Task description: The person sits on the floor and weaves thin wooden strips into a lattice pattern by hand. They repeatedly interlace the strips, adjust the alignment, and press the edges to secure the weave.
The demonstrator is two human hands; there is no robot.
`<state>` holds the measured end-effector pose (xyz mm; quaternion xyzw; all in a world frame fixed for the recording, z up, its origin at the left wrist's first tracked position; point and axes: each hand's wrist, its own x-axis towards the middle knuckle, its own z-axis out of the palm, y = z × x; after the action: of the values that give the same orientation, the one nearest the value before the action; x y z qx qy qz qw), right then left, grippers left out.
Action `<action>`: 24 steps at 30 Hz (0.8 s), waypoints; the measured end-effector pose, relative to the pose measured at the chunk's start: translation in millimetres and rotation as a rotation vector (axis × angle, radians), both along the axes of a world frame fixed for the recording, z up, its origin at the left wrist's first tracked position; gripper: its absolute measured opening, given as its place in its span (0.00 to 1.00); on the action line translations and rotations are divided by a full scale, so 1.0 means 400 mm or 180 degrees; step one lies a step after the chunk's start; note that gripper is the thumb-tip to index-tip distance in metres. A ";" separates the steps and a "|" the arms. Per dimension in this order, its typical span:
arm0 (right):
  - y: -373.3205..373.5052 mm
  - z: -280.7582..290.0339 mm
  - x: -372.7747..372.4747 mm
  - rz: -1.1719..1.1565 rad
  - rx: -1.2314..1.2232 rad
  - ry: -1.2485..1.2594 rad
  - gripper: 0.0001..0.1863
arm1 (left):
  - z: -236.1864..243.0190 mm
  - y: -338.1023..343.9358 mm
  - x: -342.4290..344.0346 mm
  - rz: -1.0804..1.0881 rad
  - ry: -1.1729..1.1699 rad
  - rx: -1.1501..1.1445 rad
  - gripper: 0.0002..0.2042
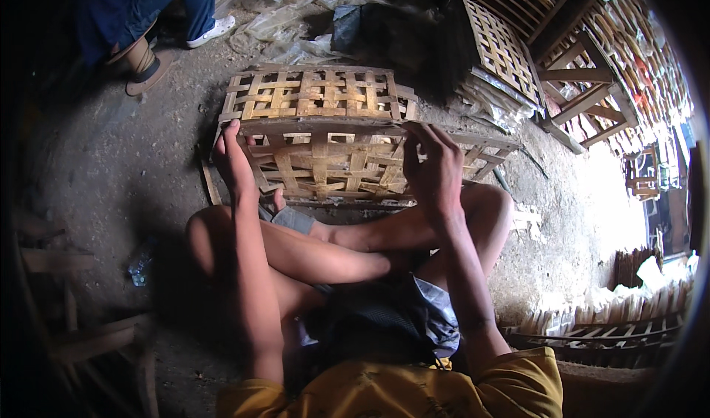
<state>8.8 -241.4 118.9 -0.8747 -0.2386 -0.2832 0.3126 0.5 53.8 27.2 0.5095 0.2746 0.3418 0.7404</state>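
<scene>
The woven panel (319, 159) runs lengthwise between your hands: your left hand (235, 168) pinches its left end; your right hand (438, 168) bends at its upper edge, pinch unconfirmed.

Room over left floor (118, 166), legs (325, 259) before panel (319, 159)

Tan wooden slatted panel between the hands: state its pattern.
Tan panel: open crisscross weave, seen best in head view.
</scene>
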 end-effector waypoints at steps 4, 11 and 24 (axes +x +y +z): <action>-0.144 0.009 0.040 -0.0422 -0.0386 -0.0528 0.07 | 0.026 -0.025 -0.009 0.0067 -0.0003 -0.0338 0.17; -0.447 0.056 0.043 -0.1533 -0.0590 -0.0657 0.08 | -0.011 0.009 0.002 -0.0390 0.0169 -0.0109 0.23; -0.120 -0.037 0.000 -0.0028 -0.0261 -0.0329 0.12 | 0.011 -0.011 -0.013 -0.0040 0.0147 0.0021 0.20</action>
<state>8.7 -289.4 104.0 -0.8721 -0.2619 -0.3193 0.2626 -4.9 49.3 31.6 0.5214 0.2873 0.3262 0.7343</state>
